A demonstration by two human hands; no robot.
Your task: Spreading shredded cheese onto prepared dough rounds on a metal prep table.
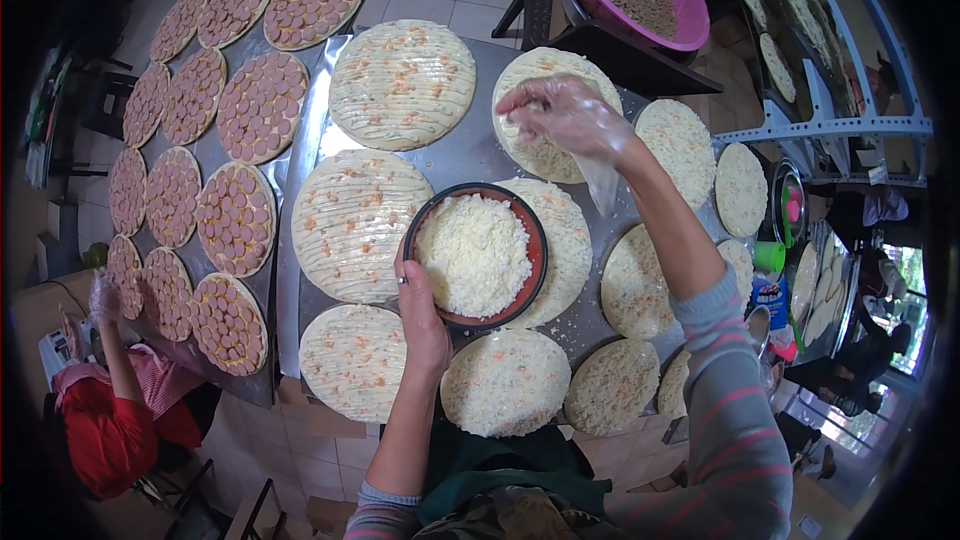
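Observation:
My left hand (pixel 425 325) grips the near-left rim of a dark bowl with a reddish inside wall (pixel 537 248). White crumbled cheese (pixel 475 252) fills the bowl, which is held above a crumb-covered pizza base (pixel 562 250). Over the far pizza base (pixel 545 65), also strewn with white crumbs, hovers my right hand (pixel 560 115) in a loose clear plastic glove. Its fingers are stretched out and slightly bent, a little blurred; no cheese shows in them. To the left lie bases with piped cream stripes and orange bits, such as the far-left base (pixel 402 85).
Several sausage-topped pizzas (pixel 262 105) cover another metal table at left, where a person in red (pixel 115 430) works with a gloved hand. A pink basin (pixel 690 25) of brown minced filling stands far right, near a blue metal rack (pixel 830 128). More crumb-covered bases (pixel 612 385) lie at right.

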